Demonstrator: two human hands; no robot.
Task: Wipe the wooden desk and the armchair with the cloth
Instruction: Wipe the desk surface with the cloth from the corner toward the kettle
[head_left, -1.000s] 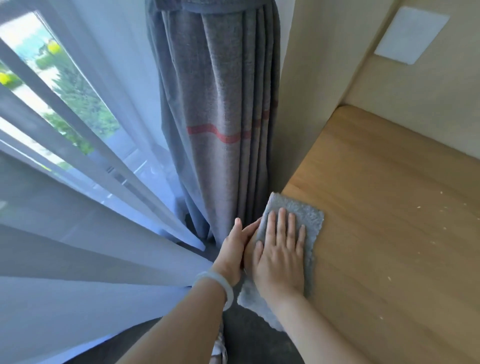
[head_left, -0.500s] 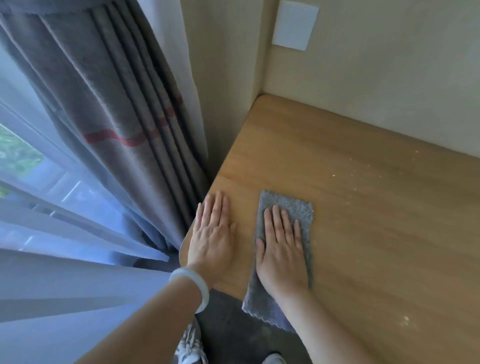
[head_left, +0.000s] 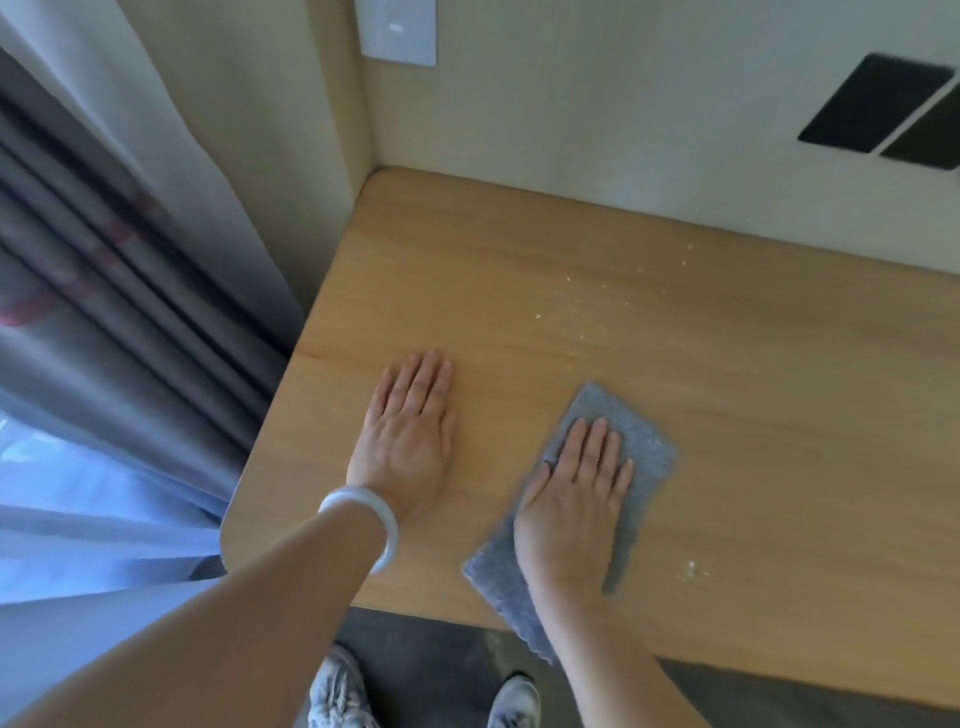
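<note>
Corner of a room, pale walls meeting at the far left end of a wooden worktop (head_left: 519, 280). Grey pleated curtain (head_left: 104, 312) hangs along the left, with a sheer white curtain (head_left: 78, 493) below it, both beside the worktop's left edge. White wall plate (head_left: 397, 31) above the corner. Two dark rectangular panels (head_left: 878, 104) on the back wall, upper right.

Cloth (head_left: 644, 457): grey, rectangular, lying flat on the worktop near the front edge, long side angled up to the right. Its near corner overhangs the front edge.

Right grip (head_left: 576, 499): palm down on the middle of the cloth, fingers straight and slightly spread, pressing, nothing curled round it.

Left grip (head_left: 405, 431): flat on bare wood left of the cloth, not touching it, fingers straight and together, holding nothing. White bangle (head_left: 363, 525) on the left wrist.

Pale crumbs (head_left: 587, 312) scattered on the wood beyond the cloth, toward the back wall. Smaller cluster (head_left: 688, 569) just right of the cloth's near end.

Dark floor (head_left: 426, 644) below the front edge, with two light sneakers (head_left: 337, 691) on it.
</note>
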